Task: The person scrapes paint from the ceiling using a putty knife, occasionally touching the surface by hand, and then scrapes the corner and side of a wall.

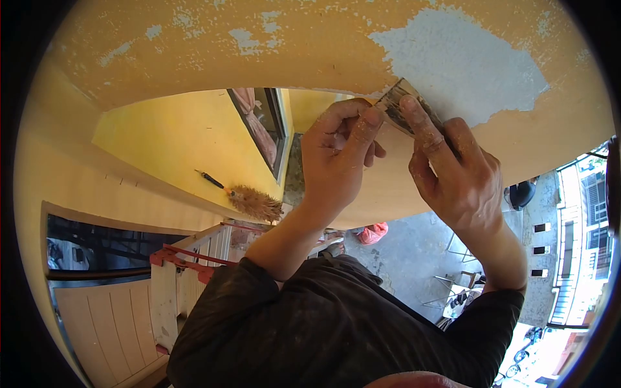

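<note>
My right hand (462, 168) is closed around a flat scraper blade (402, 107), its index finger stretched along the metal. The blade lies at the lower edge of a bare grey-white patch (459, 61) in the orange painted wall (323, 61). My left hand (343, 142) is beside the blade's left corner, thumb and index finger pinched together at it. Whether these fingertips hold anything is too small to tell. Dusty specks cover the fingers of both hands.
A brown feather duster (255, 202) with a dark handle lies on the yellow ledge at left. Below it stands a ladder (171, 291) with red parts. Far below are a grey floor (404, 258), a red bag (372, 233) and a small table (458, 297).
</note>
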Demonstrator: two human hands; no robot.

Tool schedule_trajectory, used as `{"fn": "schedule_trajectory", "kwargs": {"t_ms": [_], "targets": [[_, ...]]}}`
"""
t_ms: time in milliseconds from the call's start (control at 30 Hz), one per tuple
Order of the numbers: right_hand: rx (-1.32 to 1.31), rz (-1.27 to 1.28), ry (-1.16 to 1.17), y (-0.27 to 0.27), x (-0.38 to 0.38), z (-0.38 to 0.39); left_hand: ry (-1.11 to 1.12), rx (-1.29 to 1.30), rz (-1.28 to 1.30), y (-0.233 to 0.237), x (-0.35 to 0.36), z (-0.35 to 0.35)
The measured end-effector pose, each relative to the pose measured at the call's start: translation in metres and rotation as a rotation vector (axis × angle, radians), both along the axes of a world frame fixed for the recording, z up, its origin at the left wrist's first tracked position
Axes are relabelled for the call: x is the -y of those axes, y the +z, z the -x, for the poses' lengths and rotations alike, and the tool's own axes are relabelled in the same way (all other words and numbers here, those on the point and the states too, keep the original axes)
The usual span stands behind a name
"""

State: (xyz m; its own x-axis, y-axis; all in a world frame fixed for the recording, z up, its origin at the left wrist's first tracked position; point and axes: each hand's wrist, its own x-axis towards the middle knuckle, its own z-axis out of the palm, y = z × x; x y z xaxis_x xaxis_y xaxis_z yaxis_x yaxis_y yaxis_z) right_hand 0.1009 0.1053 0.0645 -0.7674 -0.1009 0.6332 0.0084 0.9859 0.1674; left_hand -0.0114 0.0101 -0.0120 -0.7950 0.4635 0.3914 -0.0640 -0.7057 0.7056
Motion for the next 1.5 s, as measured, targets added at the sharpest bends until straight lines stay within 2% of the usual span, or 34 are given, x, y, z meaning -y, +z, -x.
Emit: {"fn": "schedule_trajectory", "kwargs": {"t_ms": [367, 467, 567, 667, 767, 933, 1100, 1267, 1500], "targets": [[-0.049, -0.027, 0.069, -0.002, -0.005, 0.011, 0.036, 0.001, 0.104, 0.006, 0.006, 0.004], [-0.02, -0.055, 0.045, 0.001, -0.001, 0.012, 0.061, -0.068, 0.083, 0.006, 0.01, 0.011], [0.029, -0.041, 0.028, 0.001, -0.005, 0.007, 0.018, -0.079, 0.117, 0.004, 0.011, 0.008], [-0.04, -0.094, 0.021, -0.004, -0.009, 0.009, -0.032, -0.053, 0.12, 0.003, 0.008, 0.005], [-0.04, -0.082, 0.026, -0.002, -0.005, 0.012, 0.002, -0.045, 0.055, 0.004, 0.008, 0.011], [-0.052, -0.056, 0.019, -0.006, -0.007, 0.003, -0.068, -0.125, 0.19, 0.002, 0.011, 0.008], [-0.013, -0.065, -0.027, -0.006, -0.002, 0.002, -0.073, -0.151, 0.167, -0.001, 0.009, 0.014], [-0.119, -0.151, 0.053, -0.014, -0.017, 0.009, -0.001, -0.196, 0.167, -0.001, 0.01, 0.014], [-0.027, -0.124, 0.01, -0.006, -0.01, 0.01, 0.018, -0.22, 0.161, 0.001, 0.01, 0.019]]}}
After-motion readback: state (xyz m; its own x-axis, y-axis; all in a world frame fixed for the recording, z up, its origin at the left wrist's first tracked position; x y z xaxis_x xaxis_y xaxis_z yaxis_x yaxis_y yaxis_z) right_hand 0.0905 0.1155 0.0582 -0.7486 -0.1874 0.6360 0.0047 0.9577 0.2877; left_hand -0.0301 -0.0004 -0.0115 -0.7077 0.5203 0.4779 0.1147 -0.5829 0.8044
